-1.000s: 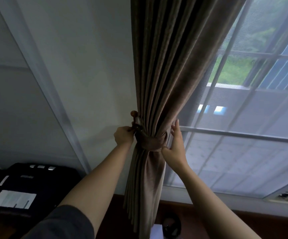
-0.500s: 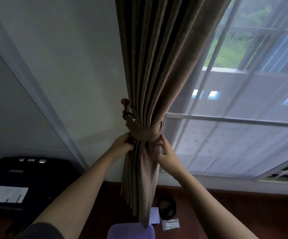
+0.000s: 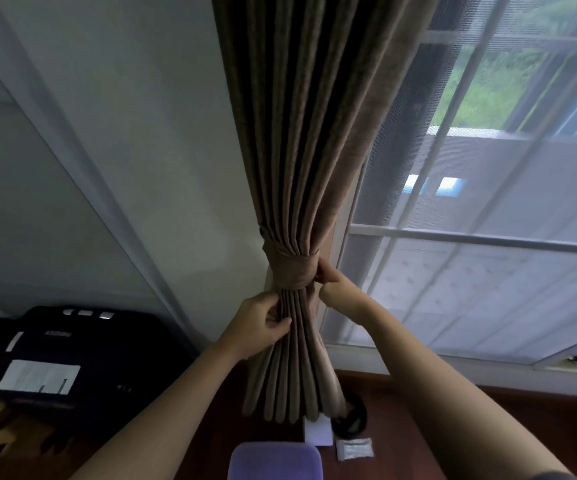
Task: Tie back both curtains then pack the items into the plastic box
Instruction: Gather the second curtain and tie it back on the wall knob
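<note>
One brown curtain (image 3: 301, 168) gathered by one tieback (image 3: 292, 268), my left hand (image 3: 259, 323) pinching the folds below, my right hand (image 3: 335, 285) pinching the tieback's edge, one purple box (image 3: 275, 460) beneath.

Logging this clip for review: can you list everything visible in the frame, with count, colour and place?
curtain: one, brown, gathered beside the window
tieback: one, brown, wrapped around the curtain
window: one, white frame, right side
wall: white, left
black case: one, lower left, white label on it
purple lid: one, bottom centre
small packet: one, clear, on the wooden surface
black round item: one, behind the curtain hem
left hand: pinches the curtain folds below the tieback
right hand: pinches the tieback's right edge
</note>
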Available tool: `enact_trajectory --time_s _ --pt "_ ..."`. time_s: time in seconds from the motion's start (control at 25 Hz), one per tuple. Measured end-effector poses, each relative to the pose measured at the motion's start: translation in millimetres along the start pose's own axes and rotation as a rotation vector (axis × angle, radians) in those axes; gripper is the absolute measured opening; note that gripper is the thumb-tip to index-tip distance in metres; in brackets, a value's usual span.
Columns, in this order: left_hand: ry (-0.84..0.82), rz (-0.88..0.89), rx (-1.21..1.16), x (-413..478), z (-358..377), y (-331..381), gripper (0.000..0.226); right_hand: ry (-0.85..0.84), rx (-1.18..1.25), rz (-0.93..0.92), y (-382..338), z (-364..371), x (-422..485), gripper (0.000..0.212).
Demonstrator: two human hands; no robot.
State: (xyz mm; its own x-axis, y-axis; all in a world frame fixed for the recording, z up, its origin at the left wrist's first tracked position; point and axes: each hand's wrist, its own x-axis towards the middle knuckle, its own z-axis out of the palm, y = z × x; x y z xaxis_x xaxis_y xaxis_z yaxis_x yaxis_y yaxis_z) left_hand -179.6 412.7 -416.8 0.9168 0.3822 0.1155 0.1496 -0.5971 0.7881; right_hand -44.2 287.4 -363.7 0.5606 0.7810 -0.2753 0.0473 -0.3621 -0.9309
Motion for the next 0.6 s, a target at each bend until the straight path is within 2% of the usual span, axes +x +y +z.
enact_trajectory --time_s 0.16,0.24,0.32,0.4,0.48,0.52,0.6 --pt "0.035 -0.030 -0.005 14.8 -1.5 3.7 0.023 0.295 0.005 -0.010 21.2 -13.8 -2.0 0.053" --pt "0.095 -0.065 -0.077 17.9 -8.2 5.0 0.028 0.436 -0.039 -0.055 25.4 -15.1 -7.3 0.038" --pt "0.162 -0.082 -0.158 18.5 -16.7 12.5 0.031 0.546 0.008 -0.154 20.2 -12.5 -14.2 0.021" --pt "0.317 -0.048 -0.221 20.1 -28.3 28.7 0.025 0.649 0.053 -0.301 6.6 -11.2 -20.8 0.012" --pt "0.441 0.033 -0.299 25.1 -47.1 51.3 0.021 0.690 0.023 -0.489 -12.4 -11.4 -28.4 0.004" --pt "0.436 0.086 -0.331 28.8 -57.9 62.6 0.023 0.678 -0.038 -0.576 -22.7 -11.8 -31.7 0.003" --pt "0.342 0.176 -0.319 38.6 -76.7 80.8 0.025 0.656 -0.194 -0.644 -44.1 -12.2 -34.9 0.020"
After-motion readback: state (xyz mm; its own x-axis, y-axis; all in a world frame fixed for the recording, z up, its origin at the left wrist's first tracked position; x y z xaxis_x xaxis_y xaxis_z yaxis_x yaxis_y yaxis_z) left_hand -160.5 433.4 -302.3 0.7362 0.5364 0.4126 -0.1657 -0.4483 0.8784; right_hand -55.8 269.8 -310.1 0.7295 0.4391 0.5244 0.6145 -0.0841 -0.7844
